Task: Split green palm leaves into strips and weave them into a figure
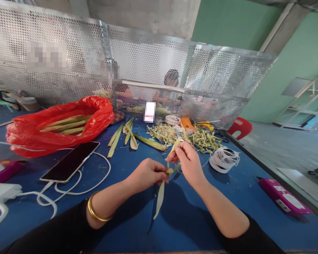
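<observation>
Both my hands meet above the middle of the blue table around a pale green leaf strip point(160, 199) that looks folded or knotted at its centre. My left hand point(151, 171) pinches it near the knot, and one pointed end hangs down below the fingers. My right hand point(187, 157) is closed on the upper part of the strip, whose other end sticks up past the fingertips. Just beyond lie several loose leaf pieces point(151, 143) and a heap of shredded leaf trimmings point(205, 139). A spool of white cord point(224, 160) stands to the right of my right hand.
A red plastic bag point(23, 135) with long leaves point(69, 125) lies at left, a phone point(70, 162) and white cable point(106, 176) before it. A purple device point(283, 195) is at right. Behind rises a perforated metal screen point(148, 56), with people beyond it.
</observation>
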The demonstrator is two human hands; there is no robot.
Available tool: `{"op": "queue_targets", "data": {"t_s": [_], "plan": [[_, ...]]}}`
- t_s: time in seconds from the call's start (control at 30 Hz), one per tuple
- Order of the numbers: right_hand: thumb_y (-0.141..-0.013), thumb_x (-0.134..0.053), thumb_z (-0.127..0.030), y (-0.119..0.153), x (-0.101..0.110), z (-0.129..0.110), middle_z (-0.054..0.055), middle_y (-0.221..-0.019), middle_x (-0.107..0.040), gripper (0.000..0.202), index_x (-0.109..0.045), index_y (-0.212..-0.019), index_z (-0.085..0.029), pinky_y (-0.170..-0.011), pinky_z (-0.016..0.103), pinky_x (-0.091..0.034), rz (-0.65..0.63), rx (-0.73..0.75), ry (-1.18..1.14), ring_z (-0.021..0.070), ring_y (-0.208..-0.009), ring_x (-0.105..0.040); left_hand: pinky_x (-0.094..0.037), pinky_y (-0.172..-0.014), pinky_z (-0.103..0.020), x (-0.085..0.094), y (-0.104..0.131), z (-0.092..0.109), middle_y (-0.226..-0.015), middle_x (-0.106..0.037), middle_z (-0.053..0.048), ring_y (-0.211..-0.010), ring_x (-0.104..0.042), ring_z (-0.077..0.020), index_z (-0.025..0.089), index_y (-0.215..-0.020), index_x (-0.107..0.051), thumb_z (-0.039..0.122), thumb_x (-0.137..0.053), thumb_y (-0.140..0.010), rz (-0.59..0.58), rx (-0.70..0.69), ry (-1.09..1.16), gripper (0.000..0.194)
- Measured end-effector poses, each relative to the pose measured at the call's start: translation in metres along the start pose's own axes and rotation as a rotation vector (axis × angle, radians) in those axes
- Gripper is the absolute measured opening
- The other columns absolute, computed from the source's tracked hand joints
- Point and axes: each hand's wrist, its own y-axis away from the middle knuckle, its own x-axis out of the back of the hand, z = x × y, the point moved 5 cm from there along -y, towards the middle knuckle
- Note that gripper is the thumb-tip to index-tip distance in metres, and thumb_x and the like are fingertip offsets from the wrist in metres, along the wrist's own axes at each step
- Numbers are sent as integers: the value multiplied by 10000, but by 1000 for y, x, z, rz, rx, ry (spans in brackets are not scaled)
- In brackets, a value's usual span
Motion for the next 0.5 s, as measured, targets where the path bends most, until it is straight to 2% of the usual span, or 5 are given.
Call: {"op": "queue_targets", "data": {"t_s": [0.1, 0.23, 0.37, 0.5], "plan": [[-912, -451, -362, 2, -3, -5, 11, -687, -665, 217, -452, -760, -208, -656, 295, -531, -39, 55, -45, 163, -693, -675, -298, -432, -202, 0, -1, -5, -501, -569, 9, -472, -464, -104, 164, -631, -727, 236, -593, -638, -7, 74, 78, 153], [-918, -451, -379, 6, -11, -6, 15, -734, -670, 206, -443, -793, -216, -724, 320, -530, -151, 92, -81, 174, -778, -680, -327, -440, -202, -2, -1, -6, -569, -615, -27, -490, -471, -99, 150, -642, -732, 278, -660, -651, -34, 59, 167, 147], [-917, -455, -368, 8, -15, -4, 24, -782, -664, 193, -445, -798, -216, -735, 321, -529, -211, 77, -102, 181, -845, -676, -351, -450, -209, 0, -2, -7, -632, -654, -57, -495, -467, -93, 141, -637, -725, 396, -713, -650, 25, 75, 239, 256], [-930, -437, -349, 10, -18, -9, 38, -839, -655, 179, -470, -822, -211, -755, 322, -522, -238, 117, -104, 176, -863, -663, -305, -423, -201, 0, -2, -8, -668, -676, -64, -491, -455, -84, 136, -627, -712, 467, -739, -615, 57, 133, 293, 332]]}}
